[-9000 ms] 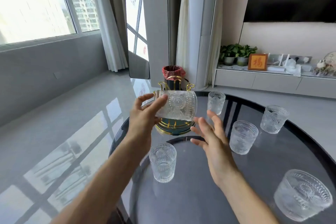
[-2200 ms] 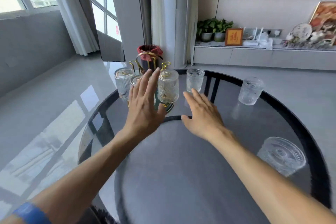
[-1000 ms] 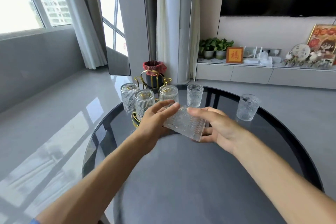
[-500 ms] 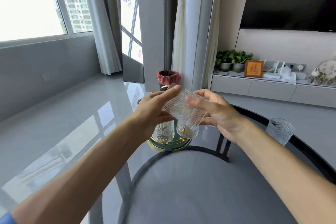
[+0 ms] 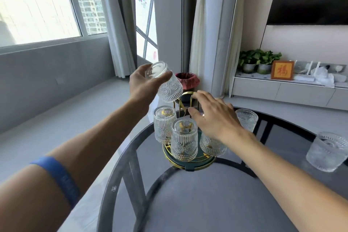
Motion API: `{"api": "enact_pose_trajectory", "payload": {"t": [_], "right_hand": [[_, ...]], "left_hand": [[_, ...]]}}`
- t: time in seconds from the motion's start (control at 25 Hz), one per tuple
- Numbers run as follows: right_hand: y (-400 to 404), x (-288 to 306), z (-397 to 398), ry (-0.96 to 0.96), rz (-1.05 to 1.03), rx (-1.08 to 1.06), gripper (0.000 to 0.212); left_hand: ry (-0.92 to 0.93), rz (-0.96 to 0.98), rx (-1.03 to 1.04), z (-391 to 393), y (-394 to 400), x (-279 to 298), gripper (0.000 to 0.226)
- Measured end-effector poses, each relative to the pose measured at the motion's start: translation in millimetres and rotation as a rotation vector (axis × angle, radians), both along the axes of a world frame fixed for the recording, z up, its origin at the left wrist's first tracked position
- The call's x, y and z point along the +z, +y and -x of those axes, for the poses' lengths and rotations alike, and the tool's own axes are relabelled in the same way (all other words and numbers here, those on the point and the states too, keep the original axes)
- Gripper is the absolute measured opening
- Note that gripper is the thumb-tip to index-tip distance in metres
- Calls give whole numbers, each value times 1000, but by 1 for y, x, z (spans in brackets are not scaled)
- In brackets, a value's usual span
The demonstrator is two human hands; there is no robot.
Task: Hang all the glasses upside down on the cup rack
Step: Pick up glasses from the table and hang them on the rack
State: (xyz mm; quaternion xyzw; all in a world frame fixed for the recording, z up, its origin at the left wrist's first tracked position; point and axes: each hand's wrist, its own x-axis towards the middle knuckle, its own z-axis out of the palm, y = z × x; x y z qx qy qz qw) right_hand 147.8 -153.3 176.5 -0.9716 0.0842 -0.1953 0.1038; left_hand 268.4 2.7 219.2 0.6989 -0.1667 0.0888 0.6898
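My left hand (image 5: 144,85) grips an embossed clear glass (image 5: 166,84) upside down and tilted, above the back left of the gold cup rack (image 5: 190,158). Three glasses hang inverted on the rack: a left one (image 5: 163,125), a front one (image 5: 184,140) and a right one (image 5: 211,146) partly hidden by my right hand (image 5: 214,117). That hand hovers with fingers spread over the rack, close to its gold handle (image 5: 188,95). Two more glasses stand upright on the table, one behind my right wrist (image 5: 245,121) and one at the far right (image 5: 326,150).
The rack stands on a round dark glass table (image 5: 188,203) near its far edge. Beyond it on the floor is a bin with a red liner (image 5: 187,81). A low white cabinet (image 5: 282,90) with plants and a framed picture runs along the right wall.
Both hands held the glass half a second ago. Now my left hand alone holds it, turned mouth-down and raised, while my right hand has let go and dropped toward the rack.
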Motion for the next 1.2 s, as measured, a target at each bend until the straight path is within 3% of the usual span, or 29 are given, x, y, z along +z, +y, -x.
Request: {"api": "enact_pose_trajectory", "payload": {"t": [0.16,0.64,0.96,1.2], "right_hand": [[3,3,0,39,72,-14,65],[15,5,-2,35,116,-82,59],[13,6,0,49,110,-59,64],[10,5,0,59,96,-64,68]], "left_hand": [[30,-126,1,-22,-14,-10,84],[187,-415,-48,-52,-51,-39,78],[204,-772,-24,-54,-62,-47,42],[126,-805,-31,-40,-57,-36,71]]}}
